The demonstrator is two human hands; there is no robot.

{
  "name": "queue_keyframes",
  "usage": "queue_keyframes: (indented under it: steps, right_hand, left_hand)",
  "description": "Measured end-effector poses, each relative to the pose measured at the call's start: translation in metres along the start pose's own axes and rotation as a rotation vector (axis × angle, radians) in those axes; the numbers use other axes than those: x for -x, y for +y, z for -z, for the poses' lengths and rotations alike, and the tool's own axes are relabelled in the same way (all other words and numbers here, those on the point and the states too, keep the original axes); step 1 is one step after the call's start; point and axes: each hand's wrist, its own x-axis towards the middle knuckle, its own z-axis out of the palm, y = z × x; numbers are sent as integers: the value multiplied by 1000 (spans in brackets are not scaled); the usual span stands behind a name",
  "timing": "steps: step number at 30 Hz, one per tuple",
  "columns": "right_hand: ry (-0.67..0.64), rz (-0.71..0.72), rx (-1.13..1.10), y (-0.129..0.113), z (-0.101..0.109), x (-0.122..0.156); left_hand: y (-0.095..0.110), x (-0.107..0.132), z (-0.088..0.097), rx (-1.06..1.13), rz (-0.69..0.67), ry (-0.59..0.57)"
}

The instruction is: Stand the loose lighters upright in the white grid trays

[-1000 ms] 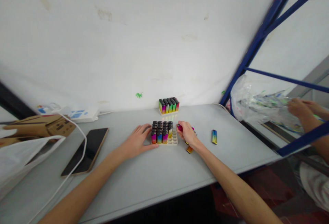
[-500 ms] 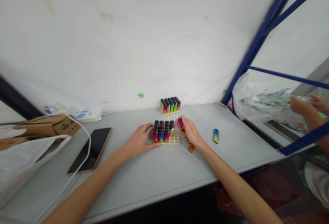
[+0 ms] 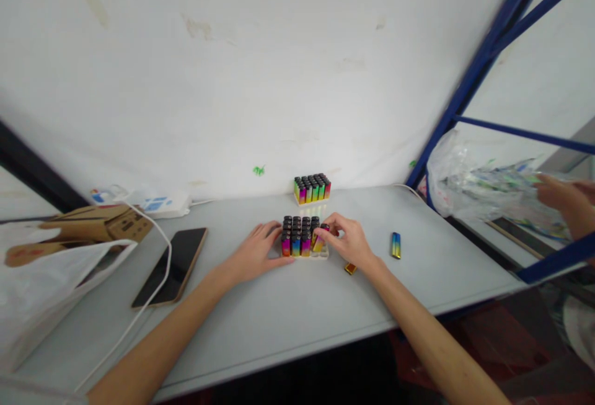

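Observation:
Upright lighters (image 3: 295, 240) with black tops and shiny rainbow bodies fill most of a pale tray (image 3: 318, 255). My left hand (image 3: 258, 250) grips the tray's left end, its thumb along the front edge and its fingers curved round the side. My right hand (image 3: 346, 237) pinches a lighter (image 3: 318, 243), which tilts over the holes at the tray's right front. Its lower end is at the holes; whether it is inside one I cannot tell. Close by my right wrist, a gold-orange lighter (image 3: 350, 268) lies on the table, partly hidden. A blue and yellow lighter (image 3: 395, 245) lies farther right.
A second tray of lighters (image 3: 312, 189) stands by the wall. At left are a phone (image 3: 171, 266), a white cable (image 3: 163, 268), a cardboard box (image 3: 109, 222) and a white bag (image 3: 69, 281). Beyond the blue rack (image 3: 458, 101), another person's hands (image 3: 562, 197) hold clear plastic.
My right hand has brought the lighter left and down to the tray's open holes. My left hand keeps its hold on the tray. The view has shifted slightly.

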Motion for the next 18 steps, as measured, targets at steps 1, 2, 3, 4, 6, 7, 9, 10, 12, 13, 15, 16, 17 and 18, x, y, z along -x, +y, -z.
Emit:
queue_keyframes:
  steps: [1,2,3,4,6,7,9,10,12,13,15,16,17,18]
  right_hand:
    - [-13,-5,8,1,0,0]
    - [-32,-7,16,3,0,0]
    - [-54,-6,24,4,0,0]
    - [-75,-3,31,5,0,0]
    - [-111,10,39,7,1,-2]
    - [-125,17,40,8,1,-2]
    - [-150,26,38,10,2,-4]
    - [-163,26,35,10,4,-5]
    - [-187,24,27,10,7,-5]
    - [-201,25,25,10,9,-6]
    - [-232,33,39,10,11,-6]
    - [-244,40,57,10,12,-6]
    - [-251,47,81,9,12,-7]
    - [-250,52,109,9,10,-7]
  left_hand:
    - [0,0,0,-3,3,-4]
    - [0,0,0,-4,7,-6]
    - [-1,0,-1,-5,10,-6]
    - [-1,0,-1,-4,12,-3]
    - [-1,1,-1,0,10,5]
    - [-2,1,-1,2,7,7]
    - [-2,1,-1,6,0,8]
    - [-2,1,-1,7,-2,8]
    - [-2,1,0,7,-5,12]
    - [-2,1,0,5,-6,14]
    - [-2,1,-1,-1,-3,18]
    - [-2,1,-1,-4,-1,16]
    - [-2,1,-1,-7,0,12]
    - [-2,1,-1,-9,1,7]
